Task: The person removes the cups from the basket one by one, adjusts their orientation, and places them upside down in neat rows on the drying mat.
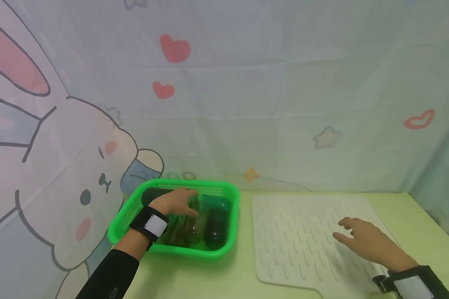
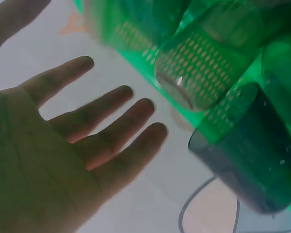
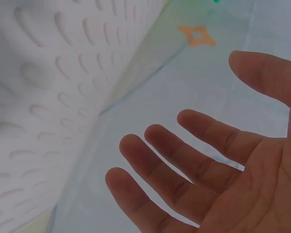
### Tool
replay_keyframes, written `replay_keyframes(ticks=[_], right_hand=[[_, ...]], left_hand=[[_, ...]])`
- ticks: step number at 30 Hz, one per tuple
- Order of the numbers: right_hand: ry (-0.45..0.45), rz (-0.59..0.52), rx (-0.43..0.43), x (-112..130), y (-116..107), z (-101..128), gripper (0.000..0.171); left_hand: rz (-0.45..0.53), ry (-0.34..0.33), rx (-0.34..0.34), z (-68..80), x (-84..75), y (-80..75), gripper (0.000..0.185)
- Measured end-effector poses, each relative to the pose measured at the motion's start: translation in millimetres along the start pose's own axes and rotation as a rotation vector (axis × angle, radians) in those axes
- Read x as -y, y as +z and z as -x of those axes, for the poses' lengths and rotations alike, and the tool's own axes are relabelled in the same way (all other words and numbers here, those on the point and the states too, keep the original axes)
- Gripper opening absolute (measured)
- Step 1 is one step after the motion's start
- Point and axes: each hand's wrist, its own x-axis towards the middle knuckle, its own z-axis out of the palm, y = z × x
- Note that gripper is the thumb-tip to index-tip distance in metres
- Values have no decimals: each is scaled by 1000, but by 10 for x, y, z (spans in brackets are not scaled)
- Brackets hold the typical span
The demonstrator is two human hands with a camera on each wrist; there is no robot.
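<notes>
- Head view: L hand (image 1: pixel 177 202) over green basket (image 1: pixel 194 252), fingers loosely extended, palm unwrapped; can't tell if it touches contents.
- Basket on yellow-green tabletop (image 1: pixel 194 278), L of centre, against wall cloth (image 1: pixel 254 91) or v. near it; holds several see-thru & dark cups. Dark cup (image 1: pixel 215 228) at its R end, clear cup (image 1: pixel 193 228) just beside.
- L wrist view: fingers straight & spread, nothing in grasp. Tinted cup (image 2: pixel 252 150) lies tilted in basket; pale see-thru cup (image 2: pixel 203 68) next to it, perforated basket side visible thru it.
- R hand (image 1: pixel 370 241) above R side of white mat (image 1: pixel 280 253), fingers relaxed, slightly bent, apart, nothing held (R wrist view agrees).
- Mat: flat on table, R of basket w/ narrow gap, rows of raised ridges.
- Bg: cloth w/ lg rabbit (image 1: pixel 60 207) at L, red heart (image 1: pixel 176 49) up top.
- Black wristband (image 1: pixel 144 216) on L wrist, similar on R.
</notes>
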Motion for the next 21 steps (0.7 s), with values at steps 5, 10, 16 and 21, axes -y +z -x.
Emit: replay_keyframes(ticks=[5, 10, 16, 21], right_hand=[[-2, -15, -5, -27, 41, 11, 53], [-2, -44, -6, -11, 68, 26, 52], [6, -63, -6, -6, 133, 64, 49], [3, -82, -2, 2, 166, 48, 49]], left_hand=[[-15, 41, 24, -136, -46, 101, 63], [-51, 78, 32, -206, -45, 172, 55], [-35, 74, 47, -223, -60, 223, 29], [-6, 54, 38, -159, -66, 207, 25]])
